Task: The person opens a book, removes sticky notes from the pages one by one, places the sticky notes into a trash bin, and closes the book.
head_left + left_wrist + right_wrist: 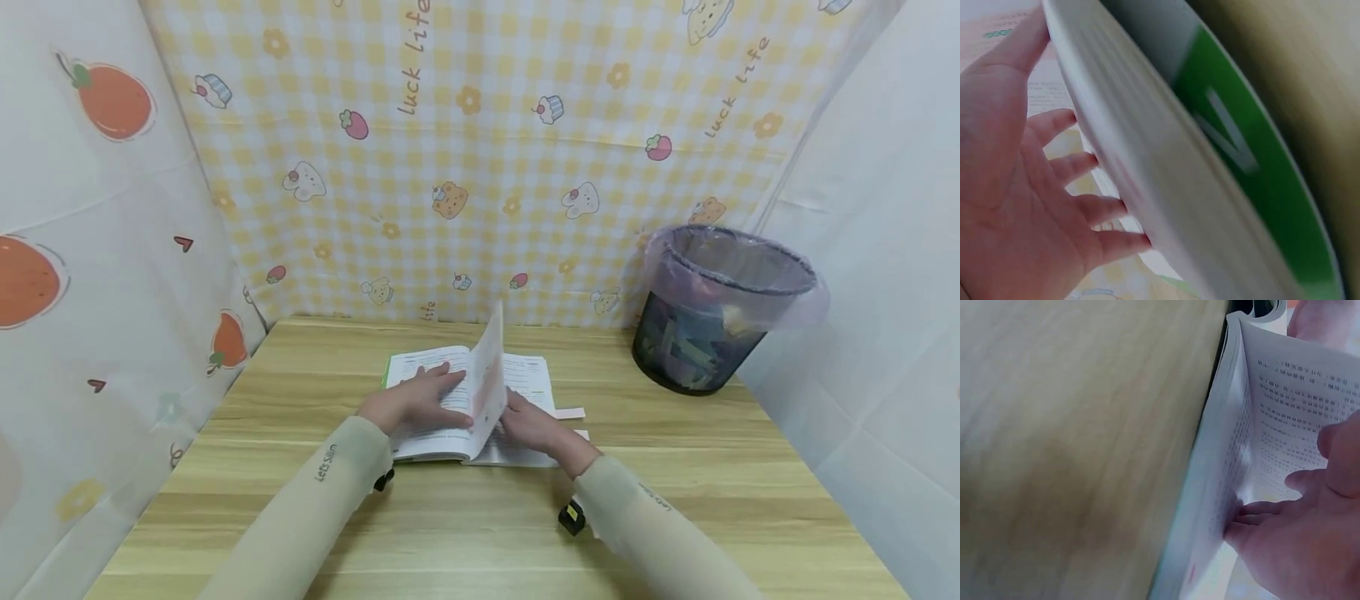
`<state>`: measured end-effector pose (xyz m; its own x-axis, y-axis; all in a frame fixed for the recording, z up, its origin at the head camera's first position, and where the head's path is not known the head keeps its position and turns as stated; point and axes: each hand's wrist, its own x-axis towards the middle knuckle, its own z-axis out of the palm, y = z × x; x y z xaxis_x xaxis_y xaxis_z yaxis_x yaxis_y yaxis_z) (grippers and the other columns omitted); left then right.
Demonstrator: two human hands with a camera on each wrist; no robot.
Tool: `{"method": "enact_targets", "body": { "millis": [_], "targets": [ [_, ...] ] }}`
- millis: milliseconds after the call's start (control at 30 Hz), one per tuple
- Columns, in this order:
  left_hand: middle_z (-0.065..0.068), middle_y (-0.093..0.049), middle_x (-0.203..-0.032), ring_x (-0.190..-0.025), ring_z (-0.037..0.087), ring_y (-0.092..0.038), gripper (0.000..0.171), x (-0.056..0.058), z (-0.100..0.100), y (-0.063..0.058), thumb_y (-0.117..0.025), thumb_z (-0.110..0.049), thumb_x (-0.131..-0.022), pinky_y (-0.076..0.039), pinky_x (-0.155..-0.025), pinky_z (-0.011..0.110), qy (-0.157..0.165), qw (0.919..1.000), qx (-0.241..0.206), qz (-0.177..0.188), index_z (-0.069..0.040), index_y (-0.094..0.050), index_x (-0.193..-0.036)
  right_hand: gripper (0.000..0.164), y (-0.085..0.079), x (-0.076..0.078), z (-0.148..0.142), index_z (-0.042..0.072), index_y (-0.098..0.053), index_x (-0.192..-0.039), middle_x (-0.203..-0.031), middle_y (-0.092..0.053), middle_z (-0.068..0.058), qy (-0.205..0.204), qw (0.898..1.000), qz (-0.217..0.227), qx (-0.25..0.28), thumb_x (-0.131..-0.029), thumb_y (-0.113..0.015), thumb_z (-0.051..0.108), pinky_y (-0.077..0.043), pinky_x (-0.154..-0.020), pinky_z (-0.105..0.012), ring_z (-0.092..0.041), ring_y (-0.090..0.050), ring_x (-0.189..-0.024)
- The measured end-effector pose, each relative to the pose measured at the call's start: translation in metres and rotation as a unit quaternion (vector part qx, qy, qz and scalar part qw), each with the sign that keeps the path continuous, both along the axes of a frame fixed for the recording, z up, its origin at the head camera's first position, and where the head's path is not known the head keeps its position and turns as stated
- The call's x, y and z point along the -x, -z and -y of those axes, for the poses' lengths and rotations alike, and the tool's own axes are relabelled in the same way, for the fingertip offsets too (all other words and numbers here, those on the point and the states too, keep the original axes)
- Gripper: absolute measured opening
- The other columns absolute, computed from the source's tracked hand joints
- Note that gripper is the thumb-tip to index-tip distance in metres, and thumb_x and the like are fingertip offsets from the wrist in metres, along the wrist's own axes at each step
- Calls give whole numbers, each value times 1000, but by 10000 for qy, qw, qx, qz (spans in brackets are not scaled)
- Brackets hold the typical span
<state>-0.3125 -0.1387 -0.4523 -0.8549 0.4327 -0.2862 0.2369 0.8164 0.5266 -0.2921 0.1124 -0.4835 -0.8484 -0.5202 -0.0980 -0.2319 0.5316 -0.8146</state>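
An open book (528, 375) with printed pages lies on the table, one leaf (489, 375) standing upright near its middle. My left hand (416, 400) rests on the left-hand pages, its thumb pointing toward the fold. In the left wrist view, the fingers of the left hand (1016, 187) are spread along the thick page block (1147, 162), and a green cover (1254, 169) shows behind it. On the other side of the raised leaf is my right hand (536, 427), its fingertips partly hidden by it. The right wrist view shows extended fingers (1260, 515) touching the page near the fold.
Two pale paper strips, one of them a tab (570, 413), stick out past the book's right edge. A dark bin (697, 350) with a translucent purple liner stands at the back right of the wooden table (465, 533). Patterned curtains (480, 167) hang behind and at the sides.
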Motion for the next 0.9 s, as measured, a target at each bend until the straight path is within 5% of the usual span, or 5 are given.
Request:
{"method": "enact_targets", "body": {
  "millis": [233,533,700,900],
  "targets": [
    [21,-12,-184,-169,53,-10,113,0,32,9,-83,-64,-91,-19,-134,72,8,9997,181,-193,-13,-27,-175,68,-3,-3,11,31,-17,-178,-183,-15,-25,120,9910,10,-1330,-117,-31,57,-13,-135,-73,-50,-4,-171],
    [28,-15,-182,-166,57,-17,118,-3,71,11,-88,-61,-86,-22,-132,75,-153,9984,512,-207,-9,-29,-174,71,-7,-5,21,39,-21,-176,-180,-5,-36,34,9829,15,-1841,-113,-37,66,-14,-133,-77,-52,-1,-170],
    [34,-16,-179,-165,60,-16,108,-3,86,10,-94,-39,-87,-24,-131,75,-359,9987,339,-161,-5,-35,-171,76,-9,-7,29,45,-20,-175,-179,-5,-38,39,9754,46,-2204,-109,-44,72,-20,-132,-77,-53,-1,-169],
    [36,-23,-176,-163,59,-24,94,-3,97,2,-85,-13,-90,-24,-131,73,-279,9987,285,-314,2,-35,-169,84,-13,-12,44,46,-19,-175,-176,-21,-39,96,9624,-184,-2709,-104,-49,78,-24,-130,-78,-60,-8,-166]
  ]
}}
